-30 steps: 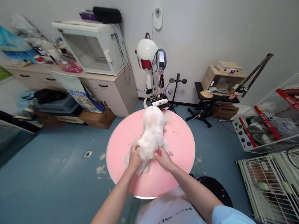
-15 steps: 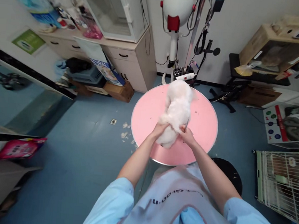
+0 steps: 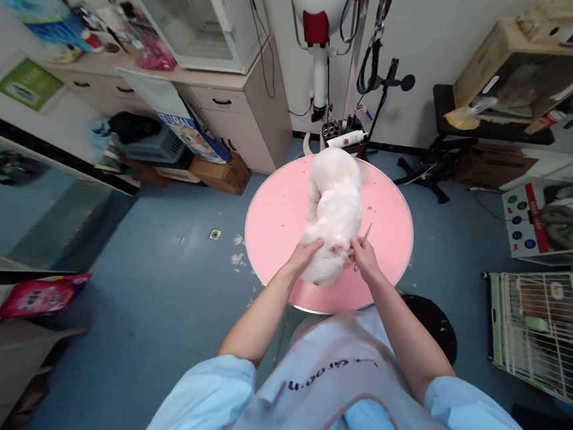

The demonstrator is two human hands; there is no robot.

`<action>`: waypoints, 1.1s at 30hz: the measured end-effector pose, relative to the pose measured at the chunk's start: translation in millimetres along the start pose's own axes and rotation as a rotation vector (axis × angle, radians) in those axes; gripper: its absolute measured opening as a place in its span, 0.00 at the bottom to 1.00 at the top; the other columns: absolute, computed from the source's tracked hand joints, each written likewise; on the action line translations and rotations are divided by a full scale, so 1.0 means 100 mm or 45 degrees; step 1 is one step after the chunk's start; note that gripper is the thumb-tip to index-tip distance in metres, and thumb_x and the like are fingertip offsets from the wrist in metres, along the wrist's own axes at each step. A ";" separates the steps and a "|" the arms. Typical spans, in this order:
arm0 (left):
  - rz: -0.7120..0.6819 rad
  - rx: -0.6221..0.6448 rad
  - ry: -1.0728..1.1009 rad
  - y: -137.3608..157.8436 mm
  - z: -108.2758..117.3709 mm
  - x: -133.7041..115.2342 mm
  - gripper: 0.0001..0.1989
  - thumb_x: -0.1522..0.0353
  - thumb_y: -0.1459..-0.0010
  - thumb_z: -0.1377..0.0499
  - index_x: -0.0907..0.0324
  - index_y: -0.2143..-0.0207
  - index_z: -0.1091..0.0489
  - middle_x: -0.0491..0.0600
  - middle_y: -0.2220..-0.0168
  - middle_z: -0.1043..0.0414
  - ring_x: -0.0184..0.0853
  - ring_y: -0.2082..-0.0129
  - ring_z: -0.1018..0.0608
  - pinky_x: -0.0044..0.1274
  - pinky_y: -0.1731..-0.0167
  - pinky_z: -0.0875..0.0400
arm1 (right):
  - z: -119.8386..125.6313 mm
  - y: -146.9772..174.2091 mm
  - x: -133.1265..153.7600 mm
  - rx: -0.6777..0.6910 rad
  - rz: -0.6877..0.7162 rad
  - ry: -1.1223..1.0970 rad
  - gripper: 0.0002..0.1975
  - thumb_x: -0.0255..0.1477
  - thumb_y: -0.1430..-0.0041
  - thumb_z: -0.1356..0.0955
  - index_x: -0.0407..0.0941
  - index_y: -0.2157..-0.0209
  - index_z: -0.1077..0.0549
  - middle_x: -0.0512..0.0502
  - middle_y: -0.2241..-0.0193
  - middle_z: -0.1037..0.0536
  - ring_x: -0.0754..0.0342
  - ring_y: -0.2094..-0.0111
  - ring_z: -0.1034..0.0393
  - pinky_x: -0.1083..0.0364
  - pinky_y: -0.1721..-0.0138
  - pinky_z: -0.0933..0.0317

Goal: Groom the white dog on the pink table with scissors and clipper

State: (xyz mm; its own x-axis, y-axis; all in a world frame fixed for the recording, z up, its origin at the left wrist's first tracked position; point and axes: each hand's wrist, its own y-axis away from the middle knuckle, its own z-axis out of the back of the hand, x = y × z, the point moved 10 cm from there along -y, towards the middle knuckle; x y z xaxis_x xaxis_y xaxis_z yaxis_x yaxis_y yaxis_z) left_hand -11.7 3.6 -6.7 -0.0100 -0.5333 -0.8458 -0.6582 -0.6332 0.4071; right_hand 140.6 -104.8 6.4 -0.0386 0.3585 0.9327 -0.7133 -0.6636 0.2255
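A small white fluffy dog (image 3: 338, 209) is on the round pink table (image 3: 280, 208), its body stretching away from me. A pinkish patch shows in the fur between my hands. My left hand (image 3: 307, 253) grips the dog's near left side, thumb on top and the other fingers mostly hidden. On the other side, my right hand (image 3: 364, 258) holds a pair of scissors (image 3: 367, 233), blades pointing away and to the right, a handle ring below the hand. The fingertips of this hand touch the fur. The dog's head cannot be made out clearly.
Behind the table stand a white dryer (image 3: 320, 64) on a stem and a tool holder with a white bottle (image 3: 347, 139). A black stool (image 3: 430, 328) is close on the right, beside a wire cage (image 3: 546, 338). Hair clippings (image 3: 237, 259) lie on the floor.
The view has shifted slightly. My hands have slid a little along the dog's sides, exposing the pinkish patch. The scissors now point outward to the right, away from the fur.
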 end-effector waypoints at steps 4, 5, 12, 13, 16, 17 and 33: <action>-0.015 -0.095 -0.037 0.00 -0.03 0.01 0.23 0.64 0.50 0.39 0.63 0.51 0.30 0.55 0.52 0.25 0.44 0.52 0.24 0.33 0.52 0.30 | 0.08 0.42 0.66 -0.218 0.683 0.382 0.15 0.36 0.40 0.36 0.45 0.54 0.27 0.39 0.55 0.27 0.48 0.55 0.32 0.50 0.54 0.35; -0.020 -0.124 -0.047 -0.01 -0.03 0.01 0.21 0.65 0.49 0.41 0.63 0.52 0.29 0.54 0.53 0.24 0.43 0.53 0.24 0.33 0.52 0.30 | -0.06 0.52 0.73 -0.116 0.819 0.493 0.13 0.34 0.41 0.35 0.47 0.56 0.26 0.39 0.52 0.28 0.47 0.52 0.33 0.49 0.51 0.36; -0.237 -0.285 -0.224 -0.01 -0.05 -0.04 0.17 0.69 0.47 0.48 0.63 0.57 0.27 0.51 0.55 0.24 0.39 0.53 0.25 0.29 0.52 0.31 | -0.06 0.91 0.55 0.029 1.150 0.643 0.11 0.28 0.39 0.38 0.46 0.69 0.24 0.39 0.52 0.26 0.48 0.52 0.31 0.47 0.52 0.34; -0.262 -0.307 -0.254 0.00 -0.04 -0.03 0.17 0.69 0.46 0.48 0.63 0.57 0.27 0.51 0.55 0.24 0.39 0.53 0.25 0.29 0.52 0.31 | 0.01 0.90 0.54 0.019 1.128 0.610 0.11 0.29 0.38 0.38 0.46 0.69 0.24 0.39 0.53 0.26 0.48 0.54 0.30 0.48 0.54 0.33; -0.344 -0.355 -0.340 0.05 -0.01 -0.01 0.17 0.69 0.46 0.50 0.62 0.57 0.27 0.52 0.54 0.25 0.39 0.50 0.27 0.30 0.50 0.32 | 0.16 0.72 0.60 -0.071 0.933 0.525 0.12 0.31 0.37 0.38 0.46 0.61 0.23 0.39 0.58 0.25 0.50 0.57 0.29 0.50 0.56 0.32; -0.363 -0.357 -0.356 0.06 0.00 -0.01 0.16 0.69 0.47 0.49 0.62 0.58 0.27 0.52 0.53 0.25 0.39 0.49 0.27 0.30 0.49 0.33 | 0.14 0.64 0.65 -0.071 0.870 0.535 0.12 0.30 0.37 0.38 0.46 0.59 0.23 0.39 0.56 0.26 0.50 0.55 0.30 0.50 0.55 0.33; -0.392 -0.547 -0.632 0.18 0.05 -0.45 0.10 0.66 0.47 0.41 0.61 0.64 0.28 0.54 0.57 0.25 0.40 0.51 0.27 0.32 0.48 0.35 | -0.26 0.63 0.47 -0.018 0.959 0.817 0.12 0.23 0.42 0.34 0.46 0.59 0.22 0.39 0.35 0.47 0.39 0.36 0.50 0.43 0.42 0.43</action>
State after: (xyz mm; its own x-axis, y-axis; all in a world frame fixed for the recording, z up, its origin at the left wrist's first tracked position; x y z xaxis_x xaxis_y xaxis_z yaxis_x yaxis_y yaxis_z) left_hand -27.1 19.3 36.5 -0.2796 -0.0424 -0.9592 -0.3334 -0.9326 0.1384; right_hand 75.2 -112.7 57.0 -0.8544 0.1366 0.5013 -0.3548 -0.8581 -0.3711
